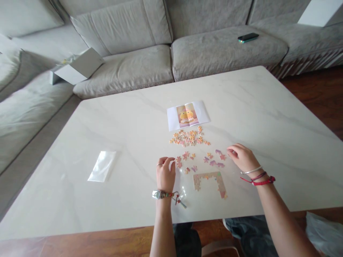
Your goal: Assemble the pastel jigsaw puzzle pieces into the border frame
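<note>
My left hand (165, 175) hovers low over the table, fingers bent and slightly apart from the thumb, with no piece visible in it. Just right of its fingertips lie loose pink puzzle pieces (179, 164). My right hand (243, 156) is curled in a pinch; whatever it may hold is hidden. Purple pieces (220, 165) and a pinkish one (222, 157) lie to its left. Between my forearms sits a partly joined puzzle border (207, 176), with a top edge and two sides. A heap of orange and pink pieces (190, 137) lies farther back.
A creased sheet with a printed picture of yellow figures (187, 115) lies behind the heap. On the left of the marble-patterned table (128, 142) is a clear plastic bag (102, 166). A grey sofa (144, 67) holds a phone (248, 38) and a white box (80, 66).
</note>
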The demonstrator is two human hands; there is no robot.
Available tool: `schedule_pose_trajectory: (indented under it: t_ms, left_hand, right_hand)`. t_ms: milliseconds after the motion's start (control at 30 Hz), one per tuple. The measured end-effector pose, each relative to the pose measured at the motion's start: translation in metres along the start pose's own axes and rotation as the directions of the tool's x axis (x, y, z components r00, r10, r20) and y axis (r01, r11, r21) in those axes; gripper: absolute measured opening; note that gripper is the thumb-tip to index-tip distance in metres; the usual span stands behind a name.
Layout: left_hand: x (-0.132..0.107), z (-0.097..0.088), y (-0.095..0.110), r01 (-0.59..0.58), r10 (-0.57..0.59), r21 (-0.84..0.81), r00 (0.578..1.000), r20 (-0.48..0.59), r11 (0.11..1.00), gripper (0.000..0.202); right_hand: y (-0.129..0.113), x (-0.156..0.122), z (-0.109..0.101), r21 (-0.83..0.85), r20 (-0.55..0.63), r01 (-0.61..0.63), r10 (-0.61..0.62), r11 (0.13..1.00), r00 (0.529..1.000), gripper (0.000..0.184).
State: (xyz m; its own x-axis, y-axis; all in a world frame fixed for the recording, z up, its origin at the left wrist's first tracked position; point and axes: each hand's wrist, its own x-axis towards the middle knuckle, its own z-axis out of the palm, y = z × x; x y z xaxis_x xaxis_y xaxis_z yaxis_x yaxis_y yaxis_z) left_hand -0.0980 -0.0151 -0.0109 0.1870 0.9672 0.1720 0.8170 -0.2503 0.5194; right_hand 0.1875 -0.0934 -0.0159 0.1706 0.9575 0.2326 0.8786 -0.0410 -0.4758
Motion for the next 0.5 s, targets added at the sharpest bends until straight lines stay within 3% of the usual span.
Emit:
schedule_pose_trajectory:
  t_ms: [500]
  left_hand:
    - [0.017,0.006,-0.001,0.018,-0.018,-0.031,1.0,0.019,0.999,0.017]
  right_hand:
    - [0.0,0.015,0.012,0.024,0.021,0.001,-0.001,1.0,1.0,0.013]
